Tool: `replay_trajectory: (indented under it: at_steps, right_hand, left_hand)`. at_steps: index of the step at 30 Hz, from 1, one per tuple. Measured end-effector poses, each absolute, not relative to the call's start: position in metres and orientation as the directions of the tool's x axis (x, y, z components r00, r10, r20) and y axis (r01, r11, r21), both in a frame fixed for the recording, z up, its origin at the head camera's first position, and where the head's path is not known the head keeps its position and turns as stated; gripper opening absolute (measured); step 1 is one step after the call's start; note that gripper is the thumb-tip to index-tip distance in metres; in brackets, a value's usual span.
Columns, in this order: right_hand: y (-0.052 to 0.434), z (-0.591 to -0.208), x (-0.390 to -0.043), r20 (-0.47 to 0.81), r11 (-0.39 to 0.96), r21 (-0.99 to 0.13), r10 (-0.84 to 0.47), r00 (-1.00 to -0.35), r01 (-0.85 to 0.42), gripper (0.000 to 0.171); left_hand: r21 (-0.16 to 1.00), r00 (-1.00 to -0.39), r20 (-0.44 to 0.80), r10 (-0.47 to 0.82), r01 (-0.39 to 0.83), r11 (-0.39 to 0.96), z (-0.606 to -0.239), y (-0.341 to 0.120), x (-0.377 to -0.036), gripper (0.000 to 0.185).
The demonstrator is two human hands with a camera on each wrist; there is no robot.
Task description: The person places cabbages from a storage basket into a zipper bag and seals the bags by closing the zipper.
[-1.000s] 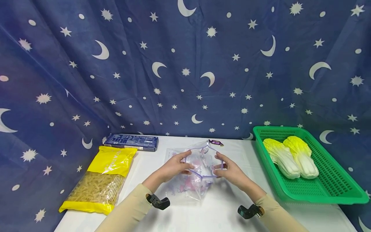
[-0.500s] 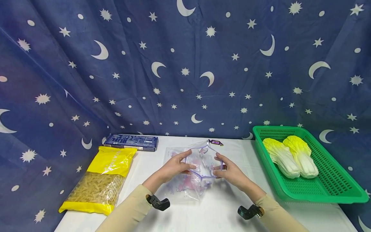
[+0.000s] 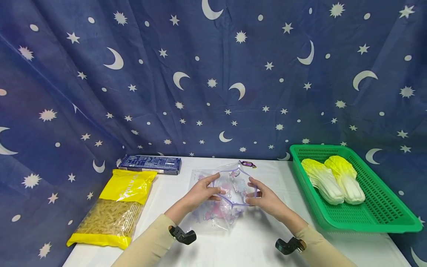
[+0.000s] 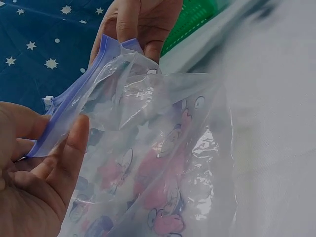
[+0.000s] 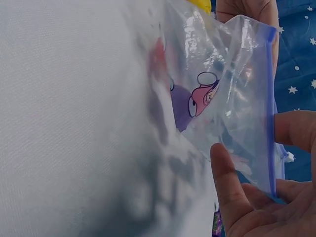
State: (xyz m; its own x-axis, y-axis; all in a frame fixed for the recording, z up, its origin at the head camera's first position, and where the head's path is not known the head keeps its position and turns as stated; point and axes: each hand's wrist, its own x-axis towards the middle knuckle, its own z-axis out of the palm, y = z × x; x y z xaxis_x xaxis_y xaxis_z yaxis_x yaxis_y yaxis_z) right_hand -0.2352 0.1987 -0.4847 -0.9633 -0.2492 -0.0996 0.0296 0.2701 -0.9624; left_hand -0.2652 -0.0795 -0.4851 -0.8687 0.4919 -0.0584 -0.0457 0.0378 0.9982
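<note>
Clear crinkly zip bag (image 3: 230,193), mouth spread, pinched by left hand (image 3: 200,193), right hand (image 3: 267,200)

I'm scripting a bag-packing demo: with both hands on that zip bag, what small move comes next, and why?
Probably spread the mouth a little wider. The left hand and right hand each pinch one side of the zip bag, whose purple zip strip is already parted. The wrapped candy lies just behind it on the table.

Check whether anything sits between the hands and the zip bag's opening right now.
Nothing visible does. The left hand and right hand already pinch the purple rim of the zip bag on either side, holding its mouth open. The wrapped candy lies behind it, apart.
</note>
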Motion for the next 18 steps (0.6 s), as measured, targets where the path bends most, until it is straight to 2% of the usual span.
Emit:
replay_trajectory:
  at_steps: [10, 18]
  right_hand:
    - [0.205, -0.466, -0.229, -0.096, 0.436, -0.900, -0.211, -0.973, -0.006, 0.074]
    - [0.226, -0.434, -0.224, -0.077, 0.465, -0.883, -0.259, -0.963, -0.054, 0.073]
  left_hand:
    - [0.999, -0.858, -0.051, 0.511, -0.036, 0.039, -0.485, -0.079, -0.263, 0.072]
    - [0.998, -0.857, -0.049, 0.513, -0.018, 0.064, -0.485, -0.079, -0.264, 0.071]
